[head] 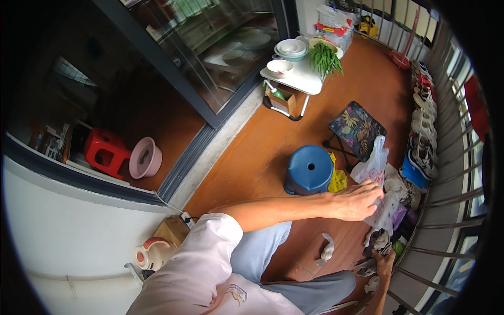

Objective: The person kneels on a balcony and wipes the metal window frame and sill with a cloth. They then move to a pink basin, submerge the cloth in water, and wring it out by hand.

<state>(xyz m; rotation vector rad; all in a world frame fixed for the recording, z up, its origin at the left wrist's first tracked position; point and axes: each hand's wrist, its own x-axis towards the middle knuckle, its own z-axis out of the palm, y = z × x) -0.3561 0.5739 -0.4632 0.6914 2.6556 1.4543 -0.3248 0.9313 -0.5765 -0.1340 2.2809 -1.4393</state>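
My left hand (pixel 354 200) is stretched out palm down, thumb apart from the fingers, beside a white plastic bag with red print (pixel 369 169). Nothing shows in its grip. A clear plastic bag (pixel 382 214) lies partly under and beyond it. Lower down, by the railing, my right hand (pixel 384 260) grips a crumpled grey cloth (pixel 380 241); its exact kind is unclear. More dark grey fabric (pixel 367 267) hangs below. A small twisted white bundle (pixel 327 250) lies on the floor between my knees and the bags.
A blue plastic stool (pixel 309 167) and a floral folding stool (pixel 357 128) stand ahead. Shoes (pixel 423 118) line the railing (pixel 445 226). A white folding table (pixel 299 80) holds bowls and green vegetables (pixel 326 59). At left are a kettle (pixel 153 254) and a sliding door frame (pixel 212 118).
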